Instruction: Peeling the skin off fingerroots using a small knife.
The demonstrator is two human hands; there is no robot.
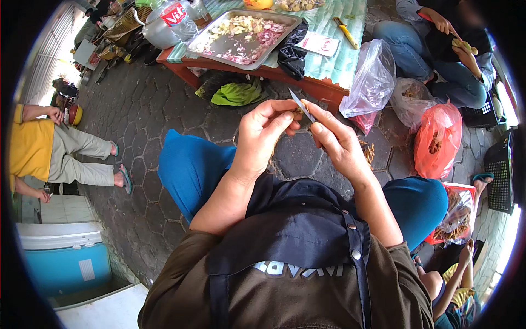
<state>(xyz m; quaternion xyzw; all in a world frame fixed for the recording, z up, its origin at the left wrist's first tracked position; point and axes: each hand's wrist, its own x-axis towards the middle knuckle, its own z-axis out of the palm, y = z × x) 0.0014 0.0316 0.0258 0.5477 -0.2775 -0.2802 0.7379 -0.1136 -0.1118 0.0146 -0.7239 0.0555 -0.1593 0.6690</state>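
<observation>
Your left hand [264, 130] pinches a small brownish piece [299, 111], your right hand [342, 141] grips a knife [299, 102], fingers closed.

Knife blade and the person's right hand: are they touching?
Touching. The head view shows the right hand gripping the knife, the blade coming out between thumb and index finger.
</observation>
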